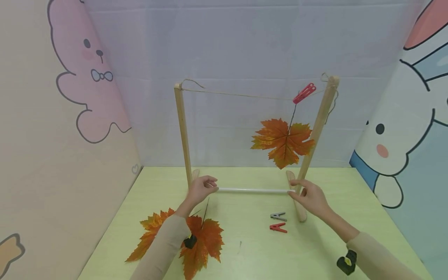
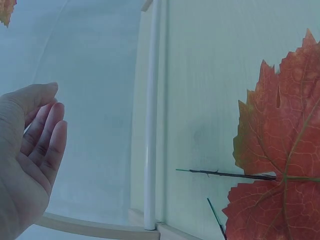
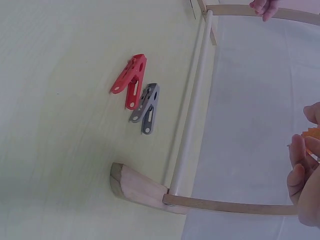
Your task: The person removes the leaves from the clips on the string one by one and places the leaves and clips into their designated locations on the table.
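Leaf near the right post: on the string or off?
On. The upper red clothespin clips its stem to the string, and the leaf hangs above the table.

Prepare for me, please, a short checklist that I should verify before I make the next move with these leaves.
1. Hanging maple leaf clipped by the upper red clothespin: ok.
2. Twine spanning from left post to right post: ok; whether its knots are tight: cannot tell.
3. White rod in place between the posts: ok.
4. Spare gray clothespin and lower red clothespin within view on the table: ok.
5. Left hand and right hand free: ok, both look empty.
6. Other two maple leaves hung: not ok, they lie on the table.
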The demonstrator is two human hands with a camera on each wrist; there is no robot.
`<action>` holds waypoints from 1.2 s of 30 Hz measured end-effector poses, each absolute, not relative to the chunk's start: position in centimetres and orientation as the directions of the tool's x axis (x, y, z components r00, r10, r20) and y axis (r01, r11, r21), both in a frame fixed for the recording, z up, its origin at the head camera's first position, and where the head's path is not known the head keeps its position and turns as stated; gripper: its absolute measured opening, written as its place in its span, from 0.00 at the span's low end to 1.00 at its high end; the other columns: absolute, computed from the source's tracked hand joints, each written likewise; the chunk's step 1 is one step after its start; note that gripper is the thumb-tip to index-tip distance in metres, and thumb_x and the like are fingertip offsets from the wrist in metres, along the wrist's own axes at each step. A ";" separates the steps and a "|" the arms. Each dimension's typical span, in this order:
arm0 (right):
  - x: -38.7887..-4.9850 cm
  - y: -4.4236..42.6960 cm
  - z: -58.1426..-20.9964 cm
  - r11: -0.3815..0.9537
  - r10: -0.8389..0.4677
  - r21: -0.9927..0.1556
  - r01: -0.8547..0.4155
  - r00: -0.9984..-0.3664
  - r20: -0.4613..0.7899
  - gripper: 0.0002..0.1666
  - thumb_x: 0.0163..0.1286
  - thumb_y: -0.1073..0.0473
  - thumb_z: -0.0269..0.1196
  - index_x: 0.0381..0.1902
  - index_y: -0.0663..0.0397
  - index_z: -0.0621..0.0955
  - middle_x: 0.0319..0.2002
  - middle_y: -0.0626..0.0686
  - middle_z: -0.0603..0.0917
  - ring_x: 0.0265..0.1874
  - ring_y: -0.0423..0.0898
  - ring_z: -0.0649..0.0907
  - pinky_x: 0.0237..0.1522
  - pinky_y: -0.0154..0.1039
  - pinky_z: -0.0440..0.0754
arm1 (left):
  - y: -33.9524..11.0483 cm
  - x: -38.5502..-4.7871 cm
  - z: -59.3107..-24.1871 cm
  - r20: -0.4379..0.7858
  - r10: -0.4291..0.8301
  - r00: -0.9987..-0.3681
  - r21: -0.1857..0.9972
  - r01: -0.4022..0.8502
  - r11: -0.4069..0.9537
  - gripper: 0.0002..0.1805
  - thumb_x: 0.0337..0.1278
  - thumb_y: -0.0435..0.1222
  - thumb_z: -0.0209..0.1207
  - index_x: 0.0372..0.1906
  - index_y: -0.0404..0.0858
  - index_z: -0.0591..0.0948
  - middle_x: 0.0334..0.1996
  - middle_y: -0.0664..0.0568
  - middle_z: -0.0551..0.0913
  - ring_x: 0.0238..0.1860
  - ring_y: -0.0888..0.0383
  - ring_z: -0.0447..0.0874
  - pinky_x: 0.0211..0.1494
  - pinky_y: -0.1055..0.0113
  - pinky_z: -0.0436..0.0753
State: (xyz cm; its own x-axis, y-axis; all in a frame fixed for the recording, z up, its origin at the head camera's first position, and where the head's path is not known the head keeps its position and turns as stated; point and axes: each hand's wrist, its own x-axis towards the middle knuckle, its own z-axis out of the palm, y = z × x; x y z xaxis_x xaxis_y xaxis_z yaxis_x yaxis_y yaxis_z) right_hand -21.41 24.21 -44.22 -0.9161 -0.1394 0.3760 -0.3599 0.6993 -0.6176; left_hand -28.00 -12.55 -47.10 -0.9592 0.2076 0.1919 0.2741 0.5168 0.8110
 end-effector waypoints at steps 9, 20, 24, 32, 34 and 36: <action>-21.8 24.6 -42.6 0.711 -0.147 -0.599 -0.367 -0.911 0.384 0.17 0.56 0.60 0.66 0.42 0.61 0.80 0.36 0.57 0.83 0.12 0.33 0.67 0.12 0.31 0.65 | -11.7 -28.0 -45.9 0.182 0.240 -0.954 0.811 0.284 0.512 0.12 0.48 0.33 0.64 0.41 0.38 0.82 0.30 0.53 0.83 0.30 0.59 0.80 0.31 0.67 0.79; -22.4 25.0 -40.2 0.712 -0.147 -0.572 -0.406 -0.884 0.445 0.17 0.56 0.60 0.66 0.43 0.60 0.80 0.35 0.57 0.82 0.10 0.34 0.66 0.10 0.32 0.65 | -10.1 -28.3 -44.6 0.189 0.267 -0.945 0.822 0.301 0.483 0.15 0.47 0.32 0.65 0.43 0.37 0.81 0.30 0.51 0.83 0.31 0.58 0.80 0.32 0.68 0.79; -22.5 25.0 -39.2 0.699 -0.133 -0.576 -0.423 -0.869 0.476 0.16 0.56 0.61 0.66 0.42 0.61 0.80 0.29 0.55 0.81 0.09 0.34 0.67 0.10 0.32 0.64 | -9.4 -28.4 -44.4 0.196 0.283 -0.939 0.836 0.311 0.453 0.16 0.47 0.31 0.64 0.45 0.37 0.80 0.29 0.52 0.83 0.31 0.58 0.80 0.33 0.69 0.79; -23.1 25.3 -37.6 0.692 -0.150 -0.542 -0.476 -0.830 0.538 0.17 0.55 0.63 0.66 0.43 0.62 0.80 0.32 0.57 0.82 0.10 0.34 0.67 0.10 0.30 0.63 | -8.1 -28.5 -42.7 0.226 0.304 -0.926 0.836 0.344 0.426 0.16 0.47 0.31 0.64 0.45 0.36 0.80 0.33 0.47 0.83 0.34 0.57 0.81 0.36 0.68 0.79; -23.1 25.3 -37.3 0.693 -0.152 -0.540 -0.477 -0.829 0.538 0.17 0.56 0.62 0.66 0.44 0.62 0.80 0.34 0.58 0.82 0.10 0.34 0.67 0.10 0.30 0.64 | -7.8 -28.3 -42.2 0.232 0.318 -0.919 0.839 0.355 0.413 0.17 0.47 0.32 0.64 0.46 0.36 0.79 0.36 0.46 0.82 0.35 0.56 0.82 0.37 0.66 0.80; -23.2 25.4 -37.0 0.694 -0.154 -0.541 -0.476 -0.831 0.535 0.17 0.57 0.61 0.65 0.44 0.62 0.79 0.34 0.57 0.82 0.11 0.34 0.67 0.11 0.31 0.64 | -7.5 -28.2 -41.9 0.235 0.328 -0.915 0.842 0.361 0.402 0.18 0.48 0.32 0.64 0.47 0.36 0.79 0.39 0.45 0.82 0.37 0.55 0.82 0.39 0.65 0.80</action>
State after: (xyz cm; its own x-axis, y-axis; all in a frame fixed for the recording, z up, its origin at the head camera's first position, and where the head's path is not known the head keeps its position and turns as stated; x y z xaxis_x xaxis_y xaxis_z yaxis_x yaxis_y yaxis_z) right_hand -23.19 25.43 -37.00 -0.8311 -0.1535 0.5345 -0.4758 0.6938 -0.5405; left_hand -28.21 -7.46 -41.88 -0.9149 0.3281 0.2352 0.3605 0.4022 0.8416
